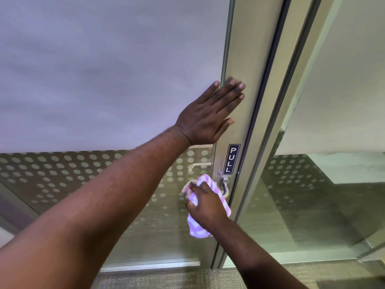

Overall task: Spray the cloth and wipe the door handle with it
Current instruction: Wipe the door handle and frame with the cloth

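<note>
My right hand (205, 202) grips a pink-and-white checked cloth (208, 182) wrapped over the lever of the metal door handle (226, 187). Only the handle's curved neck and round base show; the rest is hidden under the cloth and my fingers. My left hand (208, 115) lies flat with fingers spread on the door's metal frame (243, 59), above the handle. No spray bottle is in view.
A dark "PULL" sign (231, 159) sits on the frame just above the handle. The door's glass (104, 69) is frosted on top and dotted below. A fixed glass panel (312, 195) stands to the right. Carpet (166, 278) runs along the bottom.
</note>
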`<act>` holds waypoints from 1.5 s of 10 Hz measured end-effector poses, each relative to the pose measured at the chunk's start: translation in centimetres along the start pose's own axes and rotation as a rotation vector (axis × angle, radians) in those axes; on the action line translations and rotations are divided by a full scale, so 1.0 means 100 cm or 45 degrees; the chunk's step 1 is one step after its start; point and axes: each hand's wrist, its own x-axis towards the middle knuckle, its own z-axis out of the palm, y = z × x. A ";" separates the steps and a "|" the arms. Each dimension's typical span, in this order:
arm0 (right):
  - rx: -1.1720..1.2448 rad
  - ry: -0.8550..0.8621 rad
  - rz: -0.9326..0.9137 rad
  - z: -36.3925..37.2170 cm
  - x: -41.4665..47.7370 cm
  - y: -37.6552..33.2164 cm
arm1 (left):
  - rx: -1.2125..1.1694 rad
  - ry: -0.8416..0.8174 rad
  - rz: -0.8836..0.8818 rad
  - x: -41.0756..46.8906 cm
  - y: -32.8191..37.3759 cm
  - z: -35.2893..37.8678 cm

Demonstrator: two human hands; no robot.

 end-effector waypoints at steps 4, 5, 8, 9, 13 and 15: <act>-0.211 -0.024 0.055 0.015 -0.008 -0.009 | 0.006 -0.016 0.002 0.001 0.000 -0.002; -0.320 0.051 0.112 0.007 -0.013 0.010 | 0.007 -0.013 0.002 0.000 -0.001 -0.002; -0.348 0.126 0.185 -0.043 -0.027 0.084 | -0.021 0.002 -0.013 0.000 -0.001 0.000; -0.261 0.207 0.194 -0.038 -0.027 0.082 | -0.019 -0.006 -0.010 0.000 -0.001 0.001; -0.315 0.162 0.050 0.014 -0.016 0.030 | -0.017 0.000 -0.004 -0.001 -0.001 0.002; -0.381 0.023 -0.033 0.024 -0.003 0.007 | -0.035 -0.013 0.007 -0.001 -0.001 0.000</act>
